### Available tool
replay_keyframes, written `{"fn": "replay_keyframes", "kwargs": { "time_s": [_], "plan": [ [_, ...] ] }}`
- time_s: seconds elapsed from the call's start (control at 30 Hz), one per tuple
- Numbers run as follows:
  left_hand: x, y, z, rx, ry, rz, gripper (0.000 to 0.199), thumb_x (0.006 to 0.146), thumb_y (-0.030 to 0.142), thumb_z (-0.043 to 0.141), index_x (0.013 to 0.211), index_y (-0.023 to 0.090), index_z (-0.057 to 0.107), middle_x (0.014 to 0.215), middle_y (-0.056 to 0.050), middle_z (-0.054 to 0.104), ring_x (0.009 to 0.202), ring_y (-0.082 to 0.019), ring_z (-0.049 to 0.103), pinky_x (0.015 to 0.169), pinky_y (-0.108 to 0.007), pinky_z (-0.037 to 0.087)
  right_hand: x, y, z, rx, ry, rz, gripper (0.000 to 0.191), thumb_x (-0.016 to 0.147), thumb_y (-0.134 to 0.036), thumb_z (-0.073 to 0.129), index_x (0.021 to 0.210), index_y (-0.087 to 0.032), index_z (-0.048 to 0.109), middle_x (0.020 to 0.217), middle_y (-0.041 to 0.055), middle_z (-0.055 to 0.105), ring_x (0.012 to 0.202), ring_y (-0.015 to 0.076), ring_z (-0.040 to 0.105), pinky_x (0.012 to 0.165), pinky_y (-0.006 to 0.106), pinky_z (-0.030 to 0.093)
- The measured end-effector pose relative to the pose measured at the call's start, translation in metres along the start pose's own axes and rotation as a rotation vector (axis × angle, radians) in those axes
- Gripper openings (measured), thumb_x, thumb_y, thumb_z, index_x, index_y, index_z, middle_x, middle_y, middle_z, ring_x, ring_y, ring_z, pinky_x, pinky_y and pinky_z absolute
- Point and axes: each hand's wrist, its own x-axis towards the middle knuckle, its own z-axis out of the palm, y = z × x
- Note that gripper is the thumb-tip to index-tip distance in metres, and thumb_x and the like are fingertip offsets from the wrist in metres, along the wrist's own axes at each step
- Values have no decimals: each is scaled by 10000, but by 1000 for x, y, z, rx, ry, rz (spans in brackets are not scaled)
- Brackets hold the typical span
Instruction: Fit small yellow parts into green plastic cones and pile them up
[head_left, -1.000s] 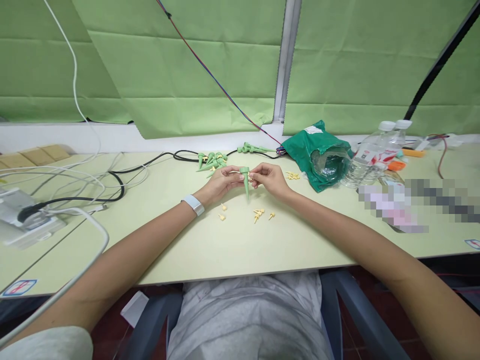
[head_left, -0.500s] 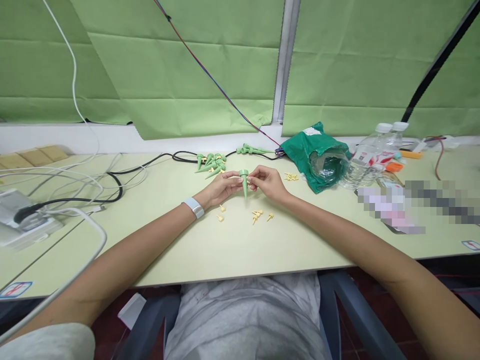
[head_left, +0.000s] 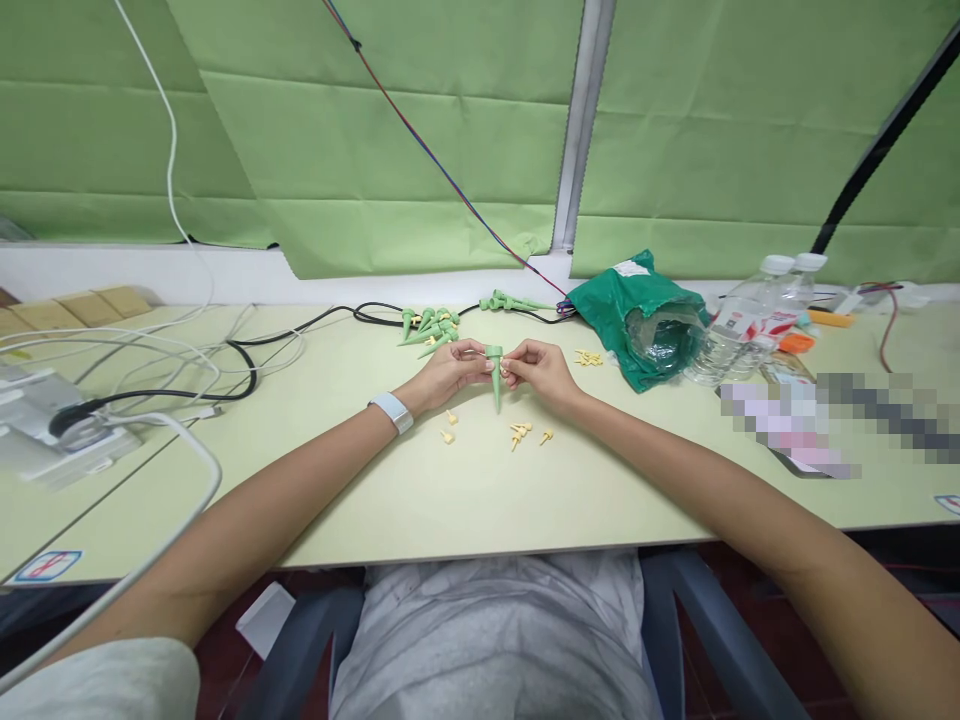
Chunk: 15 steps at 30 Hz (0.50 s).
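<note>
Above the table, my left hand (head_left: pixel 452 374) is closed, its thumb and fingers pinching a green plastic watering spike (head_left: pixel 496 378) that hangs point down with its wide collar up. My right hand (head_left: pixel 541 372) pinches right against the spike's side; what sits between its fingertips is too small and covered to make out. Below the hands lie small yellow pegs (head_left: pixel 520 431), with another yellow peg (head_left: pixel 547 438) beside them and two more yellow pieces (head_left: pixel 448 437) to the left. Behind my left hand is a pile of green spikes (head_left: pixel 435 325), some with yellow bits.
More yellow pegs (head_left: pixel 589 357) lie right of my right hand, near a green plastic bag (head_left: pixel 611 310). Two water bottles (head_left: pixel 739 320) stand beyond it. Other green spikes (head_left: pixel 514 301) rest at the wall. White and black cables (head_left: pixel 247 370) and a power strip (head_left: pixel 60 440) occupy the left.
The view has shifted slightly, so everything appears a little further right. Both hands keep their hold at the green spike, with only slight finger movement.
</note>
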Motion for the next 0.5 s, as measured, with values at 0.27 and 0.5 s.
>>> {"fn": "replay_keyframes", "kwargs": {
  "time_s": [0.27,0.5],
  "plan": [
    [10,6,-3,-86,64,7,389,623,165,910,920,141,660,780,1,668,743,-124,653,767,-278,549,-4,0,5,-16,-13,23,415,781,-535,812,953,-221,603,735,-3,725,588,151,655,576,295,572],
    [14,7,-38,-88,228,22,354,672,194,830,873,196,537,773,35,592,710,-139,659,752,-312,577,-31,-8,22,-754,-487,-489,149,986,-274,604,1083,-223,705,1110,92,736,1088,252,643,994,451,533]
  ]
}}
